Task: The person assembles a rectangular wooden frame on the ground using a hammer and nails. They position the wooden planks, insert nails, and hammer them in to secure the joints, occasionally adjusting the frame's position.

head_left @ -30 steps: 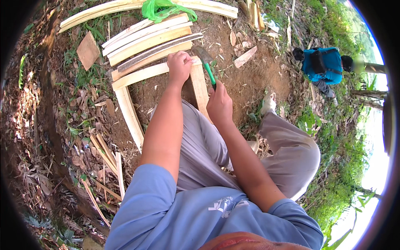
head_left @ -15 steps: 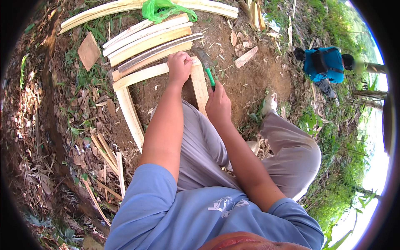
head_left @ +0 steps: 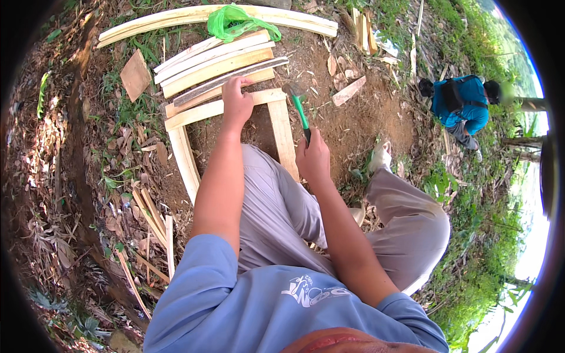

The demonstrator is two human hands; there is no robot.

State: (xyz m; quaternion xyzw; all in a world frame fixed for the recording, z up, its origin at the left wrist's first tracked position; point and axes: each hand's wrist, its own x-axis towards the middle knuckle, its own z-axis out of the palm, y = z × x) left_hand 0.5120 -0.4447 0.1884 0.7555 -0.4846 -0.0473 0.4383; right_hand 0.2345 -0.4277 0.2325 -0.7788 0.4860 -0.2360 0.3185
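My right hand [head_left: 313, 157] is closed round the dark grip of a hammer [head_left: 299, 109] with a green handle. Its head is just right of the corner of a wooden frame [head_left: 281, 132], apart from it. The frame, made of pale flat strips, lies between my legs and a row of planks. On the frame's far crossbar, left of that corner, my left hand [head_left: 237, 109] is closed over the wood, its fingers curling past the far edge. Part of the crossbar is hidden under that hand.
Pale planks [head_left: 218, 63] lie beyond the frame, with a green plastic bag [head_left: 235, 23] on top. Longer curved-looking strips [head_left: 147, 25] lie farther off. A square board [head_left: 136, 75] is at left, narrow sticks [head_left: 150, 215] nearer. A person in blue [head_left: 462, 103] bends at far right.
My left hand has slid left along the crossbar, away from the frame's right corner. The hammer and right hand have shifted slightly right and nearer me. The person at right has bent lower.
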